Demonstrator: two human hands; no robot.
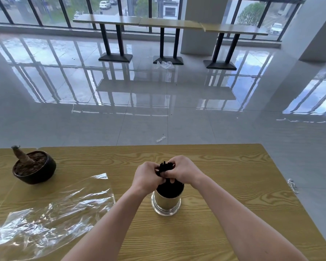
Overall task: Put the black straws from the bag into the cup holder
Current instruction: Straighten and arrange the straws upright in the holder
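Note:
A bundle of black straws (166, 167) stands upright in a shiny metal cup holder (166, 203) on the wooden table (233, 185). My left hand (146, 176) and my right hand (183, 169) both clasp the bundle's top from either side, just above the holder's rim. The straws' lower ends fill the holder's mouth as a dark mass. A flat, crumpled clear plastic bag (53, 217) lies on the table to the left, with no straws visible in it.
A dark bowl-shaped pot (34, 168) with a cut stump stands at the table's far left. A scrap of clear plastic (293, 185) hangs at the right table edge. Beyond lie a glossy tiled floor, plastic litter and bar tables by the windows.

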